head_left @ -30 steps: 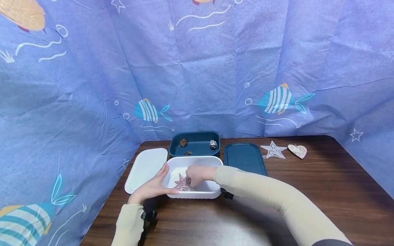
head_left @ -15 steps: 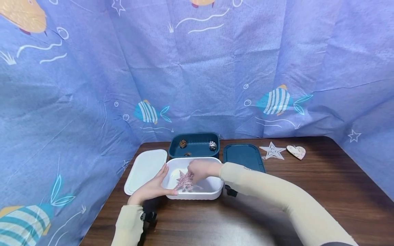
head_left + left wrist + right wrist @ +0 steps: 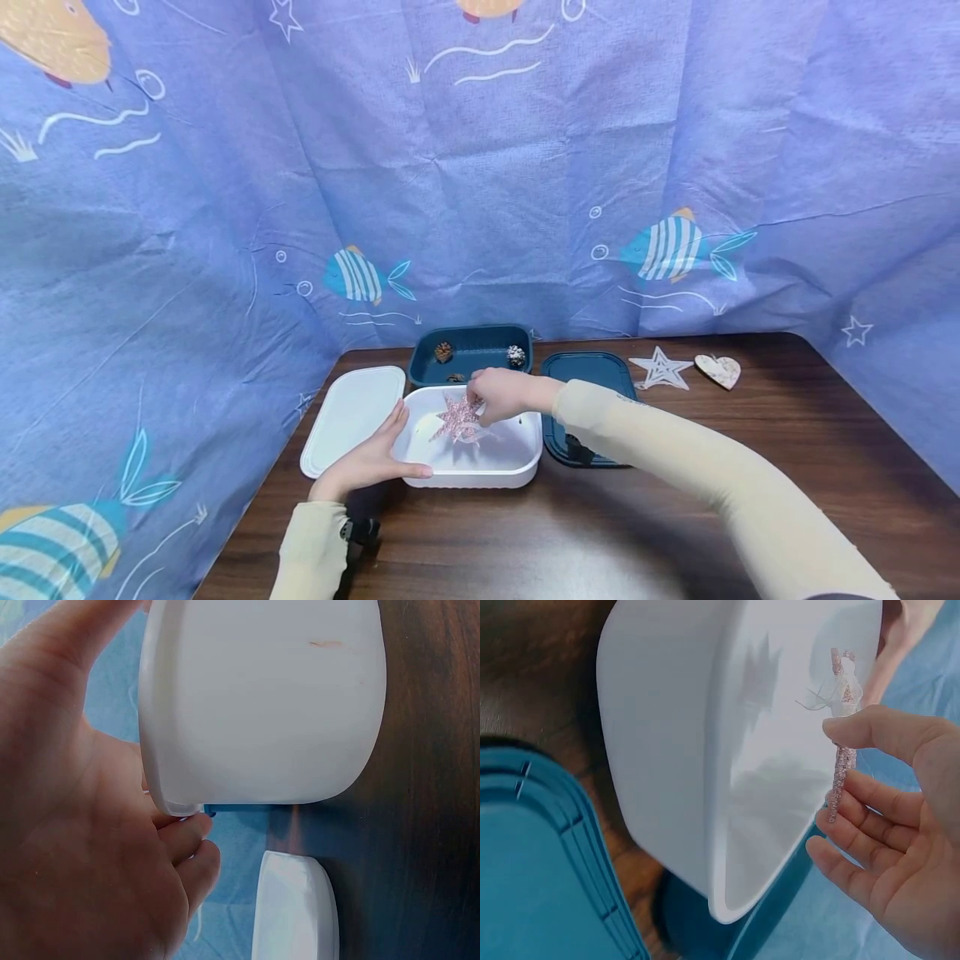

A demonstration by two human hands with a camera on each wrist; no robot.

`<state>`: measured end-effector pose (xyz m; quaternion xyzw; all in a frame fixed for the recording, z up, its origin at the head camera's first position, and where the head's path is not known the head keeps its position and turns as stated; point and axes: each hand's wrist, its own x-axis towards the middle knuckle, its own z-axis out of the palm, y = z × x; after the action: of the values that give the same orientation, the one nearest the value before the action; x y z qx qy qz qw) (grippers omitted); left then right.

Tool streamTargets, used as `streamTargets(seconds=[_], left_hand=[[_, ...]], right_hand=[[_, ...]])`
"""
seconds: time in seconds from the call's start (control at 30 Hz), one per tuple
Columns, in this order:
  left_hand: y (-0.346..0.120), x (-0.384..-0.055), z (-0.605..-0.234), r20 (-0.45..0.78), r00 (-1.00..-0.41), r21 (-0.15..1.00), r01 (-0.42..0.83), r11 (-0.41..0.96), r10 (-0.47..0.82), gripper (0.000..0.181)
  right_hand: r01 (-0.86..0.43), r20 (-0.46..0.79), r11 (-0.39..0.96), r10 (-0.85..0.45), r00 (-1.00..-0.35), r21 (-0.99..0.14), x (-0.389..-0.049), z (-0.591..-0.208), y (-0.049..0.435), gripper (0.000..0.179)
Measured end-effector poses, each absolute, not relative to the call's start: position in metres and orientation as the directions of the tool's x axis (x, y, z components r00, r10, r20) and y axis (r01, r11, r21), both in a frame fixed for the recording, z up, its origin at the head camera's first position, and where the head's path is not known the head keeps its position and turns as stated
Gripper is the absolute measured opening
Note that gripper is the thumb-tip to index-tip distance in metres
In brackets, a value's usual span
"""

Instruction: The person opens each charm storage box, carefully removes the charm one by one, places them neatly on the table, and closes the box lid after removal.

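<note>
At far left, the white lid (image 3: 352,421) lies flat on the table (image 3: 810,417). Beside it, the left hand (image 3: 371,461) is spread around one end of the white box (image 3: 480,480), thumb along the near side, fingers toward the far corner, seemingly steadying it. Behind stands the blue box (image 3: 474,337), also uncovered, with a brown cone (image 3: 443,352), what looks like a third cone (image 3: 455,378) mostly hidden, and a frosted cone (image 3: 516,356). Over the white box's interior is the pink star (image 3: 456,419), pinched between thumb and fingers of the right hand (image 3: 504,393). Next comes the blue lid (image 3: 585,367), partly behind the right sleeve (image 3: 667,450); then the white star (image 3: 660,368) and the heart (image 3: 717,371), loose on the table.

The work looks partway along: cones sit in the blue box, while the pink star is in hand, whether going in or coming out I cannot tell. The white star and heart lie outside both boxes and both lids are off, so those seem what remains.
</note>
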<state>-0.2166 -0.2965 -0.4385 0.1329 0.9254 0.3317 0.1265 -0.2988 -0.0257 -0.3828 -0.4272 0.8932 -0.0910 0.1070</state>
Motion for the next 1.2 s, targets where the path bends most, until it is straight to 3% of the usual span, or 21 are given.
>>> streamTargets(seconds=[0.47, 1.2], left_hand=[[-0.295, -0.215, -0.435, -0.170, -0.934, 0.636, 0.139, 0.759, 0.313, 0.123], [-0.296, -0.216, -0.437, -0.174, -0.931, 0.649, 0.136, 0.748, 0.321, 0.122]], right_hand=[[-0.723, -0.032, 0.630, -0.760, -0.649, -0.284, -0.315, -0.366, 0.011, 0.032], [-0.596, 0.086, 0.748, -0.599, -0.796, -0.292, -0.349, -0.358, 0.117, 0.036]])
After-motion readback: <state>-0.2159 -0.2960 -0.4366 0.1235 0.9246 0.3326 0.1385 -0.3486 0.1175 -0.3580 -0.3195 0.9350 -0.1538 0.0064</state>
